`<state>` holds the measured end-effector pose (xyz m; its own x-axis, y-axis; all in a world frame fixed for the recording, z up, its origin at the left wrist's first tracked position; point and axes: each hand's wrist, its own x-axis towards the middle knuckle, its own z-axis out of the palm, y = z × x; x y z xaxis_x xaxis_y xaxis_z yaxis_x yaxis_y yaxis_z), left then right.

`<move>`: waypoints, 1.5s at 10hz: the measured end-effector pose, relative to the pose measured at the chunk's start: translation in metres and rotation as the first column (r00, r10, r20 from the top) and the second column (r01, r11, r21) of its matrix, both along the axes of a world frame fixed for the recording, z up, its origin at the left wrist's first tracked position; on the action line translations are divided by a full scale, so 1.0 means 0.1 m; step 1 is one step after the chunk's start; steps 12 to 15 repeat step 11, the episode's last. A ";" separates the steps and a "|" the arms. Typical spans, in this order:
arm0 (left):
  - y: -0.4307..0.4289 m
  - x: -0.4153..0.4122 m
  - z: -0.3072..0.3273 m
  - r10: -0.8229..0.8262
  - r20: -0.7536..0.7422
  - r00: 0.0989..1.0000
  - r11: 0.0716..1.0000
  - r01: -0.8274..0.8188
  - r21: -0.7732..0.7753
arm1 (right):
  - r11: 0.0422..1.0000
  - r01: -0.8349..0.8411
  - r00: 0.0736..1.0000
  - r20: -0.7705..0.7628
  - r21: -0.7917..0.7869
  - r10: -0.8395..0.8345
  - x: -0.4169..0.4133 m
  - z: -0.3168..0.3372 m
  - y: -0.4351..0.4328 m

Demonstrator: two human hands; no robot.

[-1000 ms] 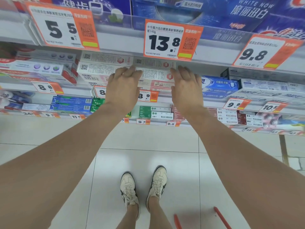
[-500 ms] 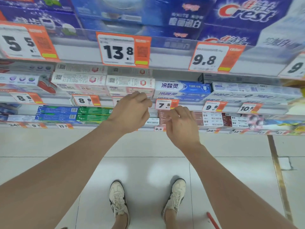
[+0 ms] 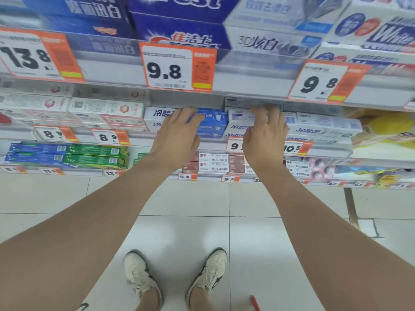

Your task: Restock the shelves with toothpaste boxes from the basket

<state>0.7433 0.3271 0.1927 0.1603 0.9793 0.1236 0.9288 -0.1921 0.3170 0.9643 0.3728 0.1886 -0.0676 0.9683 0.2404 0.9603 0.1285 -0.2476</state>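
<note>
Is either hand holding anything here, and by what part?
Nothing is held. The left hand rests straight fingers on the blue toothpaste box; the right hand on the white boxes.

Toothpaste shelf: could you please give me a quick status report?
Left hand open, fingers on the blue toothpaste boxes. Right hand open, at the white boxes. No box in either grip. Nothing in the way.

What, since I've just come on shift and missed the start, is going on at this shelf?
A person faces the toothpaste shelves, both arms out. The left hand lies with straight fingers on the blue boxes, the right hand on the white boxes beside them, apparently squaring up the rows. Neither hand carries a box.
</note>
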 end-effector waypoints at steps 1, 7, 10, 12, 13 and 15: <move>0.11 0.29 -0.02 -0.020 0.045 0.999 0.999 0.022 -0.024 | 0.995 -0.024 0.999 0.032 -0.101 0.028 0.20 -0.13 0.10; 0.24 0.64 -0.10 -0.029 0.023 0.999 0.999 0.029 -0.017 | 0.997 -0.044 0.983 0.178 -0.062 0.054 0.36 -0.11 0.18; 0.17 0.61 0.14 0.197 0.441 0.876 0.979 -0.203 -0.034 | 0.948 -0.233 0.972 -0.069 -0.216 0.223 -0.10 0.33 -0.04; 0.04 0.58 0.39 0.324 0.581 0.747 0.945 -0.220 -0.243 | 0.894 -0.304 0.942 -0.244 -0.329 0.230 -0.27 0.63 -0.27; 0.04 0.58 0.39 0.324 0.581 0.747 0.945 -0.220 -0.243 | 0.894 -0.304 0.942 -0.244 -0.329 0.230 -0.27 0.63 -0.27; 0.04 0.58 0.39 0.324 0.581 0.747 0.945 -0.220 -0.243 | 0.894 -0.304 0.942 -0.244 -0.329 0.230 -0.27 0.63 -0.27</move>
